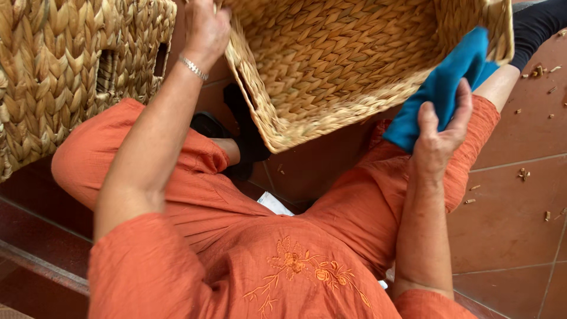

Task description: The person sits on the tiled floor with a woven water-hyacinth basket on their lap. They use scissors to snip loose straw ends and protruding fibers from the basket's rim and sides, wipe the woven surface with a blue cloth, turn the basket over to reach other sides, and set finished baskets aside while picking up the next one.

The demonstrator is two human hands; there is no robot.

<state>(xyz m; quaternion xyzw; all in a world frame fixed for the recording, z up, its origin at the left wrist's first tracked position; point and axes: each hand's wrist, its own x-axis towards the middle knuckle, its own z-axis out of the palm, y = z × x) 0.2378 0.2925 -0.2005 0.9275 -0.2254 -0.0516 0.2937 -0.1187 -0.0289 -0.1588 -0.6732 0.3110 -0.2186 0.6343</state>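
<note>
Your left hand (205, 26) grips the tilted woven basket (331, 65) by its rim; your right hand (440, 139) clutches a blue cloth (443, 88) against the basket's lower right edge, above the tiled floor (508, 218)

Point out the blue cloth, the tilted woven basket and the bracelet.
blue cloth (440, 94): head view, middle of the fold.
tilted woven basket (331, 65): head view, inner woven wall.
bracelet (194, 68): head view, silver band on left wrist.

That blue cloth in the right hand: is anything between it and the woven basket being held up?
Nothing visible. The blue cloth in the right hand already lies against the inside of the tilted woven basket near its rim. The left hand grips the basket's opposite edge.
</note>
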